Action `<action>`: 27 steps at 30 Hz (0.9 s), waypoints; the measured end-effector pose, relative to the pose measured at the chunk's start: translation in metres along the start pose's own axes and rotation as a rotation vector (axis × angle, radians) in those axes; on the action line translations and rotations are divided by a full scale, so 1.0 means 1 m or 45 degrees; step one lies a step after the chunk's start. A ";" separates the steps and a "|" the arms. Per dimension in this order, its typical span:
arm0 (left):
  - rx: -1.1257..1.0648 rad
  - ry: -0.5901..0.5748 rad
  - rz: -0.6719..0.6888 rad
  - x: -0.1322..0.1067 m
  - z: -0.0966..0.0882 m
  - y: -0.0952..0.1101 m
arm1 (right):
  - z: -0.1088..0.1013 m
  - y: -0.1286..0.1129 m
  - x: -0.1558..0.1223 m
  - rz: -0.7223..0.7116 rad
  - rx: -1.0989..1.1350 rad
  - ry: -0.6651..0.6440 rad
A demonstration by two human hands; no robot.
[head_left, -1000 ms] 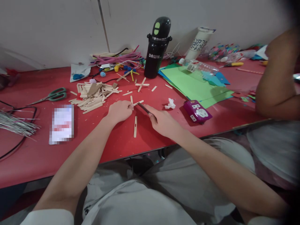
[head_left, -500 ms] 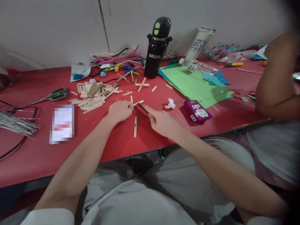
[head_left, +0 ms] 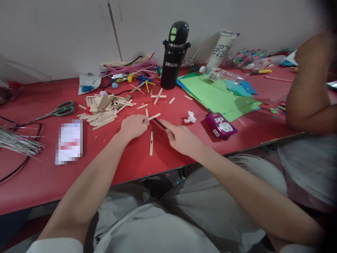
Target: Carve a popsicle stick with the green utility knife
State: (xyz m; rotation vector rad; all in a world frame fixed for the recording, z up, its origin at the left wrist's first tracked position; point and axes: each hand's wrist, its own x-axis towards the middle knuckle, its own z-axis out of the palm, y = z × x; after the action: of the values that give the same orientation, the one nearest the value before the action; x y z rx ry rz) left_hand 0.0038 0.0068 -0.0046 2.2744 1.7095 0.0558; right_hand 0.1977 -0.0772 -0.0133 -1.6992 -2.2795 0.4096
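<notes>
Head view: we find the left hand (head_left: 134,126) with fingers pinching a stick (head_left: 156,116) over the table (head_left: 137,160); its long axis slants, free end pointing away and rightward. The right hand (head_left: 182,138) has fingers curled round a dark tool (head_left: 160,124) pointing away and leftward, tip beside the stick; contact we cannot tell.

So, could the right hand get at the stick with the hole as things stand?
Probably yes: the stick with the hole lies uncovered on the red table, near the right hand. That hand grips a dark tool, though, which may hinder it.
</notes>
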 end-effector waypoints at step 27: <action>-0.020 0.004 0.002 0.000 0.000 0.000 | -0.002 -0.003 -0.001 0.049 -0.038 -0.004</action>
State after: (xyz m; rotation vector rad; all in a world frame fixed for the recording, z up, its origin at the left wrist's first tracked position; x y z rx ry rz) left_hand 0.0041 0.0064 -0.0049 2.2654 1.7026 0.0727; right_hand 0.1959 -0.0784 -0.0105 -1.7606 -2.2687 0.3884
